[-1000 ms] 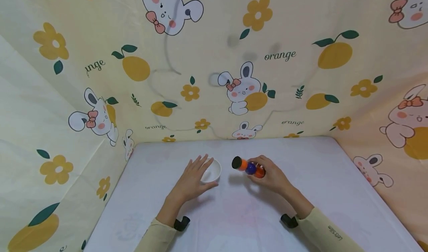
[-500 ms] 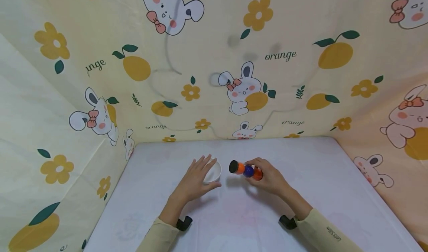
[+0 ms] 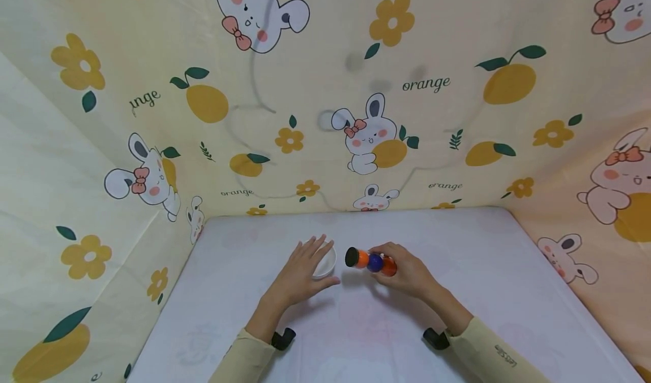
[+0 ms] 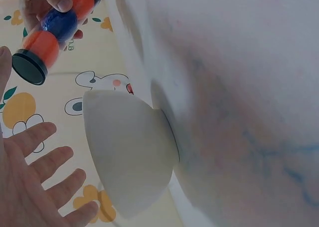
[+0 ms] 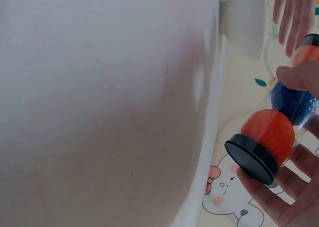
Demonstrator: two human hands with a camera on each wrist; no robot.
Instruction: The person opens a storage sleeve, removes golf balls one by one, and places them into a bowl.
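Note:
My right hand (image 3: 409,273) grips a clear tube of balls (image 3: 375,262) with black end caps, held tilted above the table. Inside it sit orange balls at both ends and a blue ball (image 4: 61,25) between them; the thumb lies across the tube's side in the right wrist view. A white bowl (image 3: 327,263) stands upright on the table just left of the tube. Beside and above that bowl is my left hand (image 3: 297,278), fingers spread and holding nothing. It hides the bowl's left part in the head view, while the left wrist view shows the fingers apart from the bowl wall (image 4: 127,152).
A white cloth covers the table (image 3: 356,338). Behind and on both sides rises a cream curtain (image 3: 315,78) printed with rabbits, flowers and oranges. Dark wrist cameras sit on both wrists, at the sleeve ends (image 3: 244,357).
The tube in my right hand has shifted slightly left, closer to the bowl. My left hand has drifted a little to the right over the bowl's side. The bowl stays put.

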